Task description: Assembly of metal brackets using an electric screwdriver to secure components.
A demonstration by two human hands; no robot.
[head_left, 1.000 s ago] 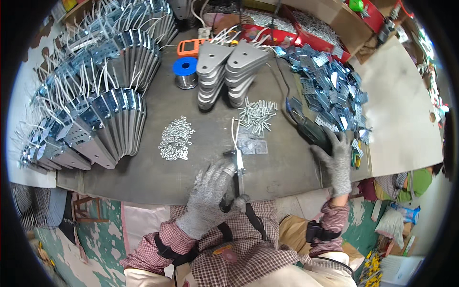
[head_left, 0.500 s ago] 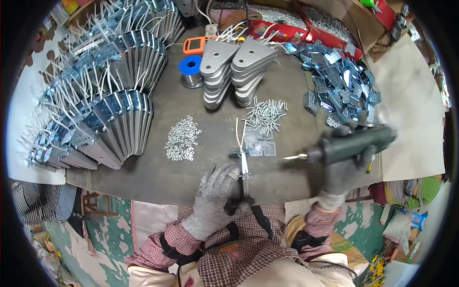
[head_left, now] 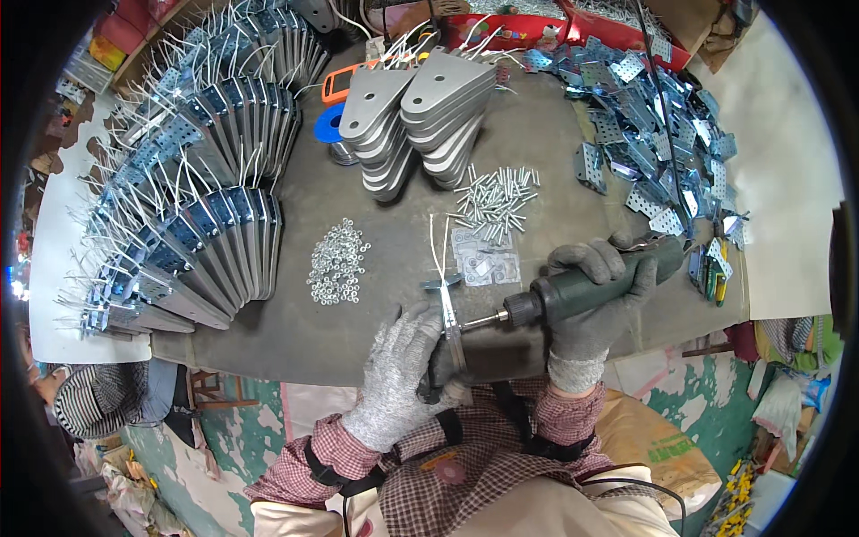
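Observation:
My left hand (head_left: 398, 369), in a grey knit glove, grips a grey metal plate assembly (head_left: 455, 331) with white wires, held on edge at the table's near edge. My right hand (head_left: 586, 304), also gloved, holds a dark green electric screwdriver (head_left: 586, 288). Its bit points left and touches the assembly's side. A pile of screws (head_left: 497, 199) lies just beyond, and a heap of small washers (head_left: 337, 261) sits to the left. A small clear bag (head_left: 486, 259) lies between them.
Finished wired assemblies (head_left: 188, 215) fan out in rows on the left. Two stacks of grey teardrop plates (head_left: 416, 116) stand at the back, next to a blue spool (head_left: 328, 125). Perforated blue-silver brackets (head_left: 658, 134) cover the right side. The tool's black cable (head_left: 662, 107) runs across them.
My right hand has lifted the screwdriver from the table's right side and swung it left, so its bit now meets the assembly. My left hand kept its hold.

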